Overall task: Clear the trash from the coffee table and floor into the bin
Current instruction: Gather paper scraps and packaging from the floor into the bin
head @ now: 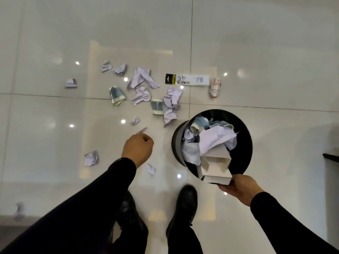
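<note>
Bin (245, 136) stood full of paper (216, 138) and a box (218, 162). Right hand (240, 187) gripped its near rim. Left hand (137, 149), fingers curled together, hung left of it, near floor scraps (141, 79).

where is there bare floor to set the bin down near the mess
Bare floor opens right of the pink cup, beyond the bin. Another free patch lies left of the left hand, between the paper ball and the squashed blue cup. Crowded: the crumpled paper from that cup across to the bin.
</note>
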Demonstrator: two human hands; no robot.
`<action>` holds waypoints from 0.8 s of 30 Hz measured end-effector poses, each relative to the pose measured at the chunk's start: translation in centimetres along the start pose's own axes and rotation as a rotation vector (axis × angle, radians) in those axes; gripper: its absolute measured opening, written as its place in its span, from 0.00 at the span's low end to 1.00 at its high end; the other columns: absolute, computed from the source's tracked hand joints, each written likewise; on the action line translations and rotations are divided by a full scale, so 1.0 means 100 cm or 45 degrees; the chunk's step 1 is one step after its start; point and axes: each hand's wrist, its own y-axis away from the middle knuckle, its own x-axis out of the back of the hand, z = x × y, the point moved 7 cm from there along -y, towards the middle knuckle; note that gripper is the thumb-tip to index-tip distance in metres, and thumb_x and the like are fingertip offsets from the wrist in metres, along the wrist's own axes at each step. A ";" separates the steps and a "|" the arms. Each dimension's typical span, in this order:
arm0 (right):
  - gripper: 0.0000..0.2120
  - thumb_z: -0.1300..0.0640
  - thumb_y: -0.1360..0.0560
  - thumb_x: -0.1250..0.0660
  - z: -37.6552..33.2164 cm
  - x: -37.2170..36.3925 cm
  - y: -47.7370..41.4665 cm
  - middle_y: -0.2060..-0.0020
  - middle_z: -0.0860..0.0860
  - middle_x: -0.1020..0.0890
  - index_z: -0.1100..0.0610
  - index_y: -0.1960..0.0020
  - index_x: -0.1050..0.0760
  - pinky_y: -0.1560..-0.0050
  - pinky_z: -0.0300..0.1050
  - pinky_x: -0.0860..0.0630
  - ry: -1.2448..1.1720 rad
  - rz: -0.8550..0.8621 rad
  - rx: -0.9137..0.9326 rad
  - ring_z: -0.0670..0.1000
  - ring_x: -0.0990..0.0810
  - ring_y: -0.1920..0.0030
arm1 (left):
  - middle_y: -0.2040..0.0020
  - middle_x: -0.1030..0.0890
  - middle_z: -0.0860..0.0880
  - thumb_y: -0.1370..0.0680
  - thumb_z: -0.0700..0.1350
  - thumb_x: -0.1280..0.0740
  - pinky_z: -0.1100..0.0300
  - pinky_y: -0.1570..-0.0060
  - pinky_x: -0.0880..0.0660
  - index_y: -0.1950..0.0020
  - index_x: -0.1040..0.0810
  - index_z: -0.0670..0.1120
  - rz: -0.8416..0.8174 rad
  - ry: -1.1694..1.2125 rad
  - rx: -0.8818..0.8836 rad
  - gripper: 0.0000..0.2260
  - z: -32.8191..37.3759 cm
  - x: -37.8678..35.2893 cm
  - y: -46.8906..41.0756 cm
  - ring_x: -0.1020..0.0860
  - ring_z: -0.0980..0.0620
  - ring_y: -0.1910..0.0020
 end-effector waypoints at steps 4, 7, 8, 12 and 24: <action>0.10 0.60 0.20 0.42 -0.003 -0.002 -0.010 0.59 0.59 0.21 0.65 0.43 0.29 0.72 0.40 0.19 -0.063 -0.041 0.089 0.57 0.21 0.60 | 0.52 0.17 0.41 0.25 0.40 0.41 0.49 0.46 0.23 0.52 0.20 0.38 -0.020 -0.064 0.008 0.11 -0.009 -0.005 -0.011 0.19 0.41 0.51; 0.16 0.50 0.19 0.46 0.014 0.001 0.002 0.59 0.59 0.19 0.60 0.39 0.30 0.58 0.51 0.19 -0.242 -0.057 0.110 0.58 0.20 0.57 | 0.52 0.17 0.40 0.26 0.40 0.40 0.49 0.47 0.24 0.55 0.20 0.39 -0.028 -0.076 0.037 0.09 -0.019 0.001 -0.015 0.19 0.39 0.51; 0.17 0.51 0.19 0.47 0.029 0.002 0.007 0.62 0.60 0.17 0.60 0.37 0.31 0.58 0.52 0.20 -0.330 -0.029 0.077 0.60 0.19 0.59 | 0.53 0.17 0.39 0.26 0.40 0.40 0.48 0.46 0.24 0.57 0.21 0.41 -0.029 -0.079 0.050 0.09 -0.023 0.005 -0.015 0.19 0.39 0.51; 0.16 0.65 0.21 0.44 0.091 -0.038 0.040 0.63 0.64 0.21 0.70 0.35 0.33 0.66 0.51 0.21 -0.231 -0.036 -0.115 0.60 0.22 0.63 | 0.52 0.17 0.42 0.26 0.41 0.40 0.48 0.46 0.23 0.57 0.22 0.43 -0.035 -0.026 0.117 0.07 -0.039 0.028 -0.015 0.19 0.40 0.51; 0.05 0.61 0.23 0.40 -0.004 -0.291 0.018 0.59 0.57 0.22 0.59 0.54 0.26 0.58 0.46 0.24 0.137 -0.331 0.194 0.54 0.21 0.60 | 0.42 0.20 0.44 0.26 0.41 0.39 0.54 0.44 0.23 0.49 0.21 0.44 0.102 0.085 0.293 0.10 -0.157 0.106 -0.057 0.20 0.44 0.49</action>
